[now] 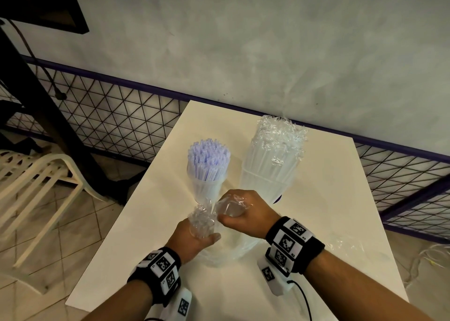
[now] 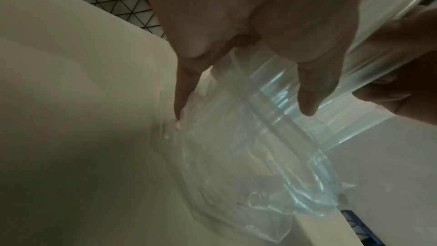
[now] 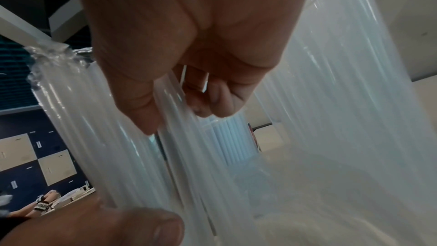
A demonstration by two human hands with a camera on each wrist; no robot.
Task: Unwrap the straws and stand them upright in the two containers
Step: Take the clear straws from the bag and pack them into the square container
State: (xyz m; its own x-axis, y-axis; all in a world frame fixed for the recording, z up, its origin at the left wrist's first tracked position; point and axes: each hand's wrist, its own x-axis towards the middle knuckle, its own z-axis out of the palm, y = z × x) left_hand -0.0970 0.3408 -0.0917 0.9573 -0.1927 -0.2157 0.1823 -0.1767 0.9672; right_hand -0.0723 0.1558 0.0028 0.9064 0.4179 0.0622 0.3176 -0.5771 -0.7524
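Item, left to right: left hand (image 1: 194, 235) clutched the bunched clear wrapper (image 1: 202, 219); right hand (image 1: 243, 211) gripped the wrapped straw bundle (image 1: 229, 247) at the table's (image 1: 126, 260) near centre. Beyond stood the left container (image 1: 207, 187) of unwrapped lilac-white straws (image 1: 208, 159) and the right container (image 1: 265, 184), its straws still film-topped. Best practice, judged: hold the bundle firm, draw the film off lengthwise, keep the straws together.

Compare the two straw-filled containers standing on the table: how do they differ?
The left container is narrower and shorter; the right container is wider and taller. The left one's straws show bare, open, bluish tips; the right one's straws are topped with crinkled clear wrapping. Both are translucent and hold straws upright.
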